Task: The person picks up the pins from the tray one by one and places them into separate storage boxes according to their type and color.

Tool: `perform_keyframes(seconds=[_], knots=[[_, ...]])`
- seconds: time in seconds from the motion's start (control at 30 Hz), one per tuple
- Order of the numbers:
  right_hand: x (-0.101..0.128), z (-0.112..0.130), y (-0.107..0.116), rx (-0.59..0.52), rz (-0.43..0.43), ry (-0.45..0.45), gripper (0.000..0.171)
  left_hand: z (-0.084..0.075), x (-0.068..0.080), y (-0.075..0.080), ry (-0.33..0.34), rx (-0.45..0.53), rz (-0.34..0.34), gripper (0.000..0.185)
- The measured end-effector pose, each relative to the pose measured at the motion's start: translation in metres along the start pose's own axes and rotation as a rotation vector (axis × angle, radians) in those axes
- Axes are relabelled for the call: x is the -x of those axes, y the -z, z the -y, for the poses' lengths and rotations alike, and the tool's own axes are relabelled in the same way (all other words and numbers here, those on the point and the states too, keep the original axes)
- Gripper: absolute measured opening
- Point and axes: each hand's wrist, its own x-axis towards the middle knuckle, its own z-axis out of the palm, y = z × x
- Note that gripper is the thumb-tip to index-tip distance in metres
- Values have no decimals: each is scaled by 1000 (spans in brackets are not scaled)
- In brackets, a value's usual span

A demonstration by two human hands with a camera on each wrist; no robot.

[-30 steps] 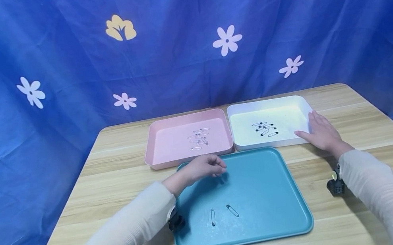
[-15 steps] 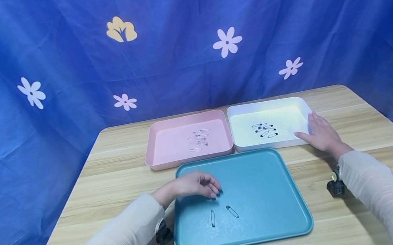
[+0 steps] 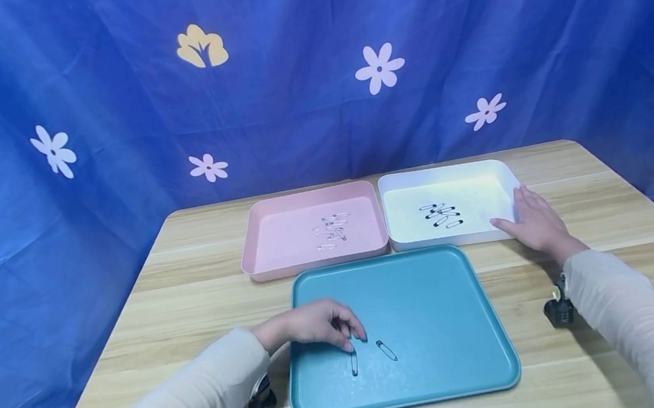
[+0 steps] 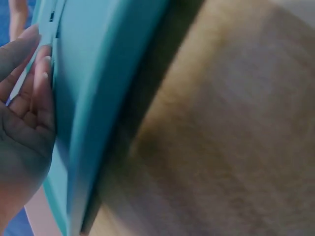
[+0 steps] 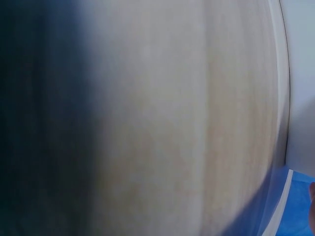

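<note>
On the teal tray (image 3: 465, 322) lie two safety pins. My left hand (image 3: 348, 340) reaches down onto the tray, and its index fingertip touches the top end of the left pin (image 3: 354, 364). The second pin (image 3: 387, 350) lies slanted just to the right, untouched. In the left wrist view my left hand's fingers (image 4: 37, 83) lie nearly straight against the teal tray (image 4: 98, 73). My right hand (image 3: 529, 219) rests flat on the table, its fingers against the right front corner of the white tray (image 3: 503, 175).
A pink tray (image 3: 259, 238) behind the teal one holds several silver pins (image 3: 332, 230). The white tray holds several black pins (image 3: 440, 215). All stand on a wooden table (image 3: 193, 298) before a blue flowered cloth. The right wrist view is blurred.
My left hand has moved from the teal tray's far left corner toward me and down onto the left pin. My right hand has stayed in place.
</note>
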Motion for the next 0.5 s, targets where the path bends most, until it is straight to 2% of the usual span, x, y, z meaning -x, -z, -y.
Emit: perform_keyframes(seconds=[0.13,0.5], knots=[[0,0,-1,-3,-2,-4,94,2,-1,-3,-45,-63,6,19],[0,0,-1,-4,-10,3,93,4,-2,-9,-107,-124,-4,9]])
